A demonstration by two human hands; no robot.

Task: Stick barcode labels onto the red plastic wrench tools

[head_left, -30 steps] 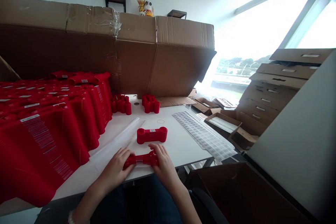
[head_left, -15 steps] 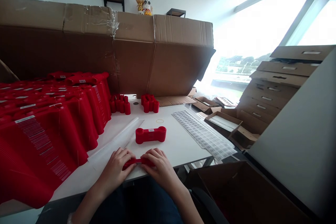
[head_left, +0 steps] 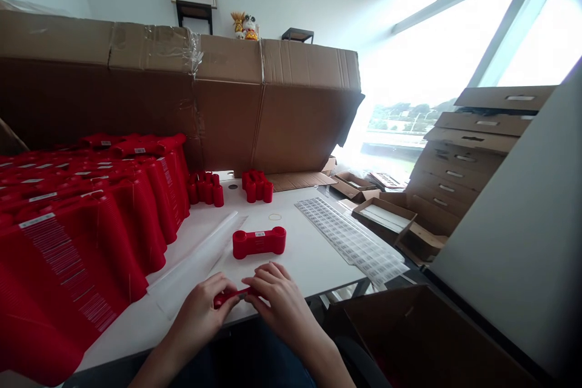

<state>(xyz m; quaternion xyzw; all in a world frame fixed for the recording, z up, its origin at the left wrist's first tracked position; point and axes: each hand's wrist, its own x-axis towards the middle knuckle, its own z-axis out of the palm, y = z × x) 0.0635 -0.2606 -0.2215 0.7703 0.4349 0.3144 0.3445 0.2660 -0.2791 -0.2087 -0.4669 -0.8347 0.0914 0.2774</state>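
Note:
A small, flat red piece (head_left: 221,299) is held between both hands at the front edge of the white table; fingers cover much of it. My left hand (head_left: 204,309) pinches its left end, thumb toward me. My right hand (head_left: 277,294) has its fingers closed over the right end. Just beyond them stands a stack of red bone-shaped pieces (head_left: 259,242) with a small white label on top. Farther back are two shorter red stacks, one on the left (head_left: 206,189) and one on the right (head_left: 257,187).
Many tall red stacks (head_left: 113,242) fill the table's left side. A clear plastic sleeve (head_left: 195,254), a thin rubber band (head_left: 275,217) and sheets of labels (head_left: 345,236) lie on the tabletop. An open carton (head_left: 409,333) stands at lower right; a large cardboard box (head_left: 227,97) leans behind.
The view has tilted up slightly. My right hand has shifted inward along the red piece, and the piece now tilts up on the right.

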